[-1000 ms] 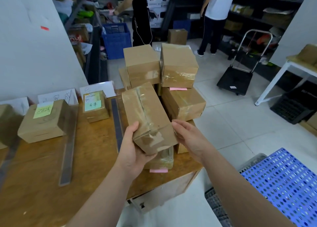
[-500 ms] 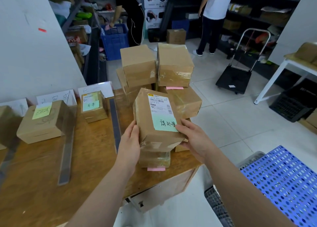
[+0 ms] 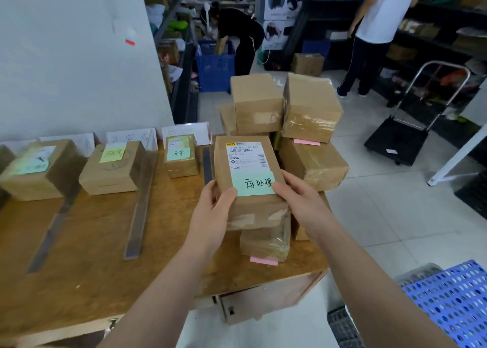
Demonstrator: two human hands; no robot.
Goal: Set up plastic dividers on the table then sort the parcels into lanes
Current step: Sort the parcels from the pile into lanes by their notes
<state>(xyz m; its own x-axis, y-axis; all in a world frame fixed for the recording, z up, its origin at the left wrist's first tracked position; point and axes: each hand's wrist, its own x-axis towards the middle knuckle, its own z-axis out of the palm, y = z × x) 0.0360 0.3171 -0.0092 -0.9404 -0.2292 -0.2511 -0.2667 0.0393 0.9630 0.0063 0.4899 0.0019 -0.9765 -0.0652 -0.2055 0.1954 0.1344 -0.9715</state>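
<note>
1. The parcel (image 3: pixel 247 163) is held in the air over the right end of the table (image 3: pixel 79 255), label side up. It is just right of the nearest divider (image 3: pixel 207 163) and above a smaller parcel with a pink note (image 3: pixel 266 242).
2. The left hand (image 3: pixel 213 210) grips the near left corner, with the thumb on the top face and the fingers curled round the side. The right hand (image 3: pixel 300 205) grips the near right corner in the same way, and its thumb touches the edge of the green note (image 3: pixel 254 185). Neither hand is free.
3. To do this step well, first read the green note (the handwriting is large and dark). Then compare it with the paper signs (image 3: pixel 131 137) standing against the wall, at about 10 o'clock from the parcel.
4. The lanes lie toward 9 and 10 o'clock, and each holds one box: the nearest box (image 3: pixel 181 160), the middle box (image 3: pixel 110 168) and the far box (image 3: pixel 34 168). Their notes can confirm the choice, but I cannot tell from here which lane matches.
5. I would carry the parcel with both hands and lift it well over the dividers. They look thin and light, so a knock could probably shift a lane.
6. Put it down flat with the note on top, beside the box in that lane and apart from the divider strips.
7. The unsorted pile (image 3: pixel 311 110) stands at 1 o'clock, very near. Keep the right arm off it when turning left, because the top boxes seem loosely stacked.
</note>
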